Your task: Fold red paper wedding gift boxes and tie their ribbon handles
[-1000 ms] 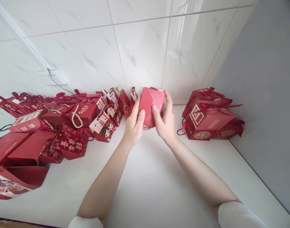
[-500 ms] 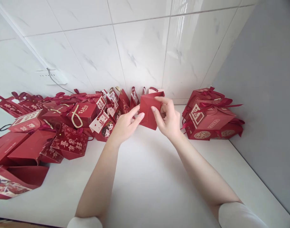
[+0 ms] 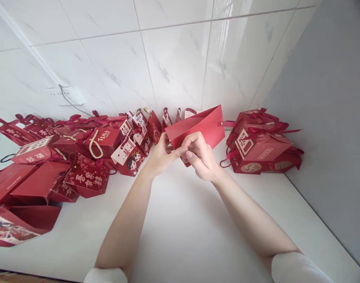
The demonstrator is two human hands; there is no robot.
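A red paper gift box (image 3: 212,125), its top edge apart and opening upward, is held tilted over the white tabletop. A dark red ribbon (image 3: 227,124) runs from a gold eyelet at its right end. My left hand (image 3: 164,156) grips the box's lower left side, its fingertips partly hidden behind the box. My right hand (image 3: 200,157) is closed at the box's near face, thumb and forefinger pinched together by the left thumb. Whether the right fingertips pinch the card or a bit of ribbon is hidden.
Many red gift boxes (image 3: 87,175) with ribbons and cords crowd the left side. Another stack of red boxes (image 3: 261,147) stands at the right by a grey panel (image 3: 324,118). Small tagged boxes line the tiled wall (image 3: 174,67). A socket (image 3: 65,95) with a cable is at left.
The box has turned from showing its folded base to showing its open top and ribboned end. My right hand has moved lower and closer to the left thumb.
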